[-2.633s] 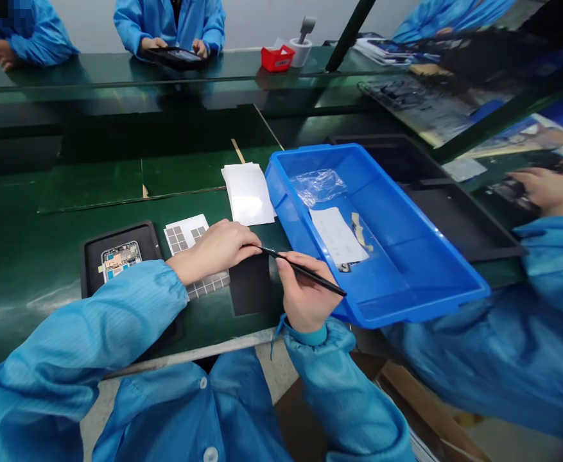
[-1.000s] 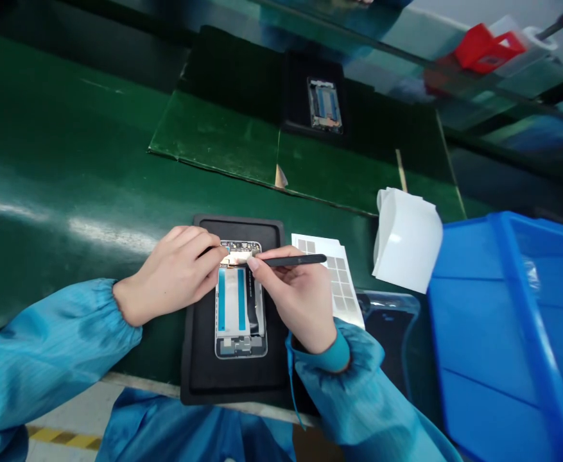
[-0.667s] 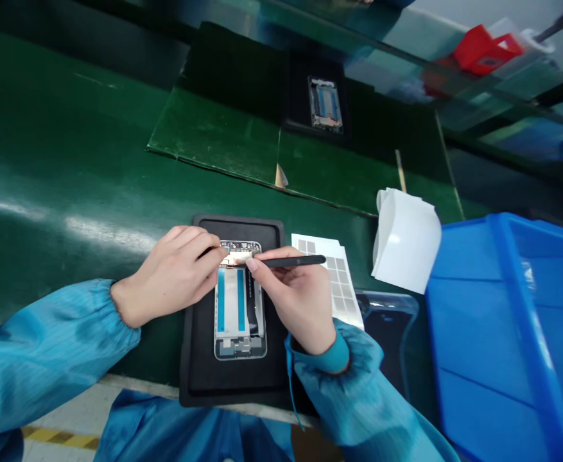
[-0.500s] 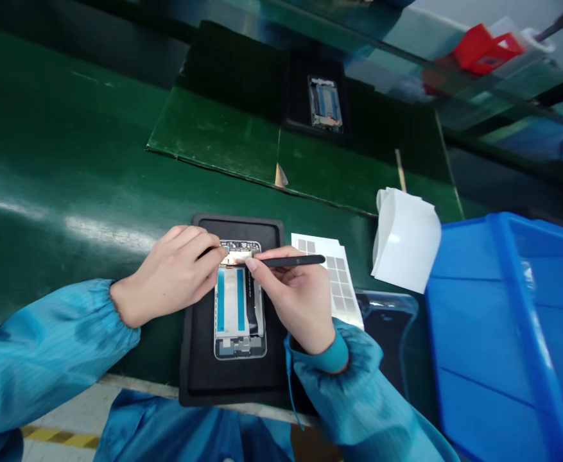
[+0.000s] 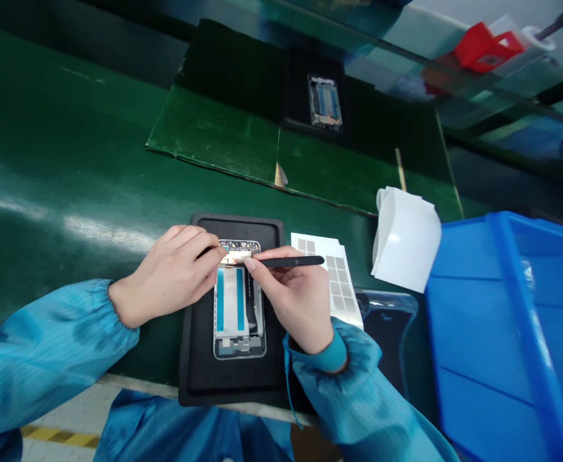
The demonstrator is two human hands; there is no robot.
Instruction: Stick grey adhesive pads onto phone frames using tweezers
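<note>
Left hand (image 5: 170,276) at top end of phone frame (image 5: 239,333) on black mat (image 5: 233,387); right hand (image 5: 293,305) held black probe (image 5: 293,261) against frame's top.

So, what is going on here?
Someone is working on a phone frame on a black rubber mat. Their left hand rests on its top end, and their right hand holds a slim black pen-shaped tool pointing there. A white sheet of grey square pads lies beside the mat, near a blue plastic bin.

The phone frame (image 5: 239,347) shows blue-striped white film (image 5: 228,308), the bin (image 5: 502,333) bright blue, the mat (image 5: 69,128) dark green.
</note>
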